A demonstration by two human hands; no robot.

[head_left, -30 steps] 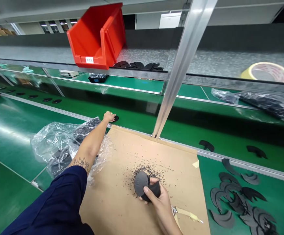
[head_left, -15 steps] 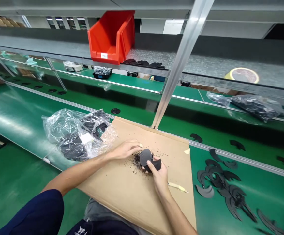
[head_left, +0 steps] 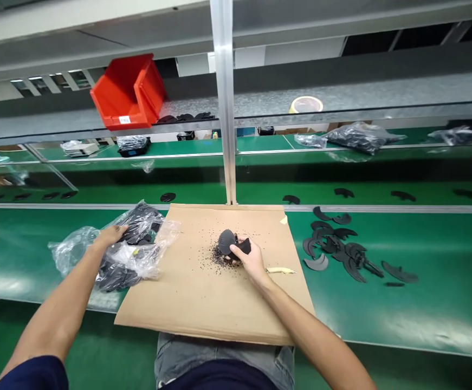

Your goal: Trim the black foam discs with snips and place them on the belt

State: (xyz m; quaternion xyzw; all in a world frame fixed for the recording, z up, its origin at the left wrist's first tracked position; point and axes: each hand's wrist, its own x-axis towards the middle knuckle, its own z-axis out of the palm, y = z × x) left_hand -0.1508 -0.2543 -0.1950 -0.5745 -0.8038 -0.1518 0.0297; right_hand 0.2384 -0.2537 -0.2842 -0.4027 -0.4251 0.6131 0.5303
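Mid-batch by the look: right hand (head_left: 249,259) clamped on round black pieces (head_left: 234,244) over crumb-strewn cardboard sheet (head_left: 215,292), left hand (head_left: 111,236) loosely curled atop plastic bag (head_left: 117,254) of more parts, trimmed offcuts (head_left: 337,246) piled right.

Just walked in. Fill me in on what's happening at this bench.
A person works over a brown cardboard sheet on the green bench. The right hand grips a round black foam piece above scattered black crumbs. The left hand rests on a clear plastic bag of black parts. Black crescent offcuts lie to the right.
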